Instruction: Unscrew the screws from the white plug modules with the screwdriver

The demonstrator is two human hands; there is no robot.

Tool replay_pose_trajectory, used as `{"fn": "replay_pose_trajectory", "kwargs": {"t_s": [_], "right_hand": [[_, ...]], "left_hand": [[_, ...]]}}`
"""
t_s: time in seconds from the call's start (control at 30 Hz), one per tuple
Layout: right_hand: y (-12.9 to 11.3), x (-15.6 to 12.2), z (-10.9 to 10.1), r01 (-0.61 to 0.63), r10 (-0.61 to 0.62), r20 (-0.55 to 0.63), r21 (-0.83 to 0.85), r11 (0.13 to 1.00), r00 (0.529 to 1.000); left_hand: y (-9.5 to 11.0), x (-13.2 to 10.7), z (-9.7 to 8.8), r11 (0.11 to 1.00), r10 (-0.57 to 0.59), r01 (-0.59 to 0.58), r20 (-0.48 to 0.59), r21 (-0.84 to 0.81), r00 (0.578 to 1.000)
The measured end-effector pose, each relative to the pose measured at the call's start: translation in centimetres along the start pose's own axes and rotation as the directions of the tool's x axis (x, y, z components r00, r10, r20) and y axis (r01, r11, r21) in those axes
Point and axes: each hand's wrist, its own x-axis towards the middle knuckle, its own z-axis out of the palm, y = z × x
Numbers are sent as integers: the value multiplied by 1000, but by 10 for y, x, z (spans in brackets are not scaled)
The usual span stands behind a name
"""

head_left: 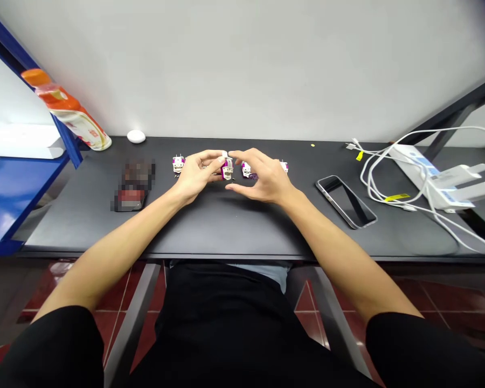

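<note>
My left hand (197, 175) pinches a small white-and-purple plastic piece (227, 169) between thumb and fingers, just above the desk. My right hand (269, 176) is beside it on the right, thumb and index finger spread apart in a wide curve. Its index fingertip is close to the top of the held piece; whether they touch I cannot tell. A similar white-and-purple piece (178, 163) stands left of my left hand. Another one (246, 170) shows between the fingers of my right hand, and a third (284, 166) is partly hidden behind that hand.
On the black desk (234, 231), a phone (346, 201) lies at right, near white cables (372, 172) and a power strip (424, 172). A blurred-out dark item (133, 186) lies at left. Behind it are a white oval object (136, 136) and an orange-capped bottle (70, 110).
</note>
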Motion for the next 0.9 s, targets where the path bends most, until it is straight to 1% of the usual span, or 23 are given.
{"fn": "replay_pose_trajectory", "kwargs": {"t_s": [0.13,0.3,0.43,0.53,0.63,0.73,0.8,0.83,0.87,0.9], "right_hand": [[-6,1,3,-27,28,14,-68,997,1000],[-5,1,2,-46,48,18,-90,995,999],[-4,0,2,-33,34,18,-53,998,999],[0,0,5,-33,33,16,-6,999,999],[7,1,8,-55,56,-43,18,998,997],[18,3,10,-133,134,-90,15,991,987],[25,5,11,-178,177,-66,-8,984,982],[27,6,12,-195,194,-43,-21,981,980],[29,7,12,-210,210,-13,-36,977,978],[29,8,13,-224,225,18,-52,973,974]], "left_hand": [[-3,-3,3,999,-30,30,33,-21,999],[1,-3,1,998,-49,52,69,-46,996],[4,-6,2,998,-51,56,124,-38,991],[2,-6,4,998,-53,57,161,-24,986],[-2,-5,5,999,-34,34,128,6,991],[-2,-4,4,991,29,-35,53,126,998],[-1,-5,3,957,97,-99,21,273,995],[0,-5,1,921,141,-142,30,364,990],[1,-5,-1,869,186,-195,65,456,980],[1,-5,-2,803,219,-253,128,540,967]]}}
